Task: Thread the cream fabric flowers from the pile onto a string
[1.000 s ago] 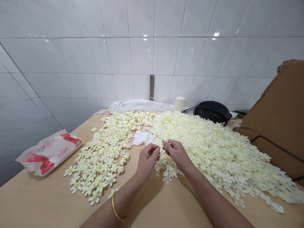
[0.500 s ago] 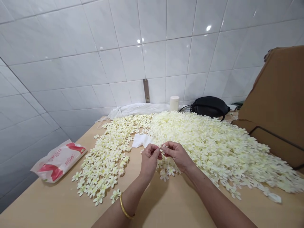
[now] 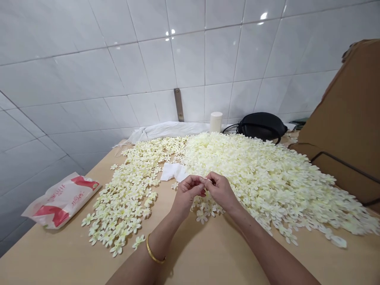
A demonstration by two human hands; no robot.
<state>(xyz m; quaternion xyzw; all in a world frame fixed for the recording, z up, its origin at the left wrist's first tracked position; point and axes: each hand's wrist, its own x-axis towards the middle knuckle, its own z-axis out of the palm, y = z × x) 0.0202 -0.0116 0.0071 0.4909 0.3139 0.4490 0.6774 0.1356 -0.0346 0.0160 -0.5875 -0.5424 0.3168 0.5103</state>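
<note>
Fingertip to fingertip, my left hand (image 3: 188, 194) and my right hand (image 3: 222, 191) meet in a pinch above the table. Whatever sits between them is too small and covered to name; only a pale speck shows at the fingers. Just under and behind my hands spreads a big heap of pale yellow artificial flowers (image 3: 261, 178). To the left lies a looser strip of similar small flowers (image 3: 127, 198). A crumpled white tissue (image 3: 173, 171) rests between the two groups, close behind my left hand.
On the wooden table (image 3: 190, 261), a red-and-white tissue pack (image 3: 63, 202) lies at the left edge. Along the tiled wall stand a cream cylinder (image 3: 215, 122) and a black rounded case (image 3: 261, 126). A cardboard box (image 3: 347, 118) rises at the right, with a dark metal bar (image 3: 344, 162) before it.
The camera view has tilted down and shifted slightly. My fingertips have drawn closer together, with the right fingers more bent over; both hands stay pinched.
</note>
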